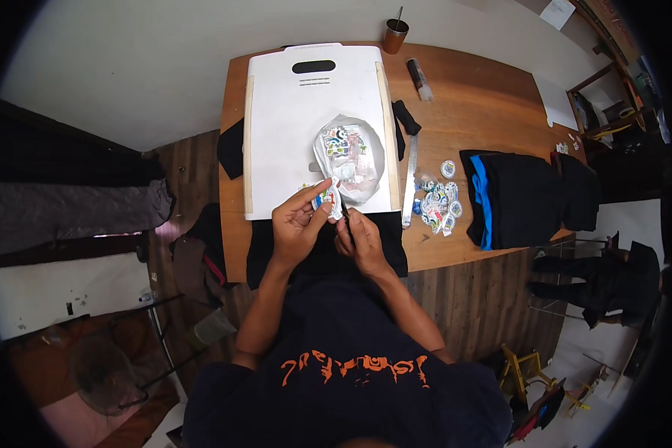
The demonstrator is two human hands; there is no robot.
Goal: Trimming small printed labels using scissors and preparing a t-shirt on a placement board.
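Here the left hand (297,222) pinches a small round sticker cutout (328,198) between thumb and fingertips, holding it just above the near edge of a large white board (284,127). The right hand (360,240) sits close beside it, fingers curled around something thin and dark near the cutout; whether that is a blade or scissors cannot be told. The 2 hands almost touch over a black cloth (328,254) that hangs off the near edge of the wooden table (485,104).

On the board, just beyond the hands, lies a trimmed sheet of colourful stickers (349,155). To the right of the board a metal ruler (410,187) lies along its edge. Further right, a small heap of cut round stickers (438,200) rests on the wood, next to a stack of folded black clothes with a blue stripe (519,196). At the far edge of the table stand a brown cup (395,35) with a stick in it and, to its right, a dark tube (419,78) lying flat.
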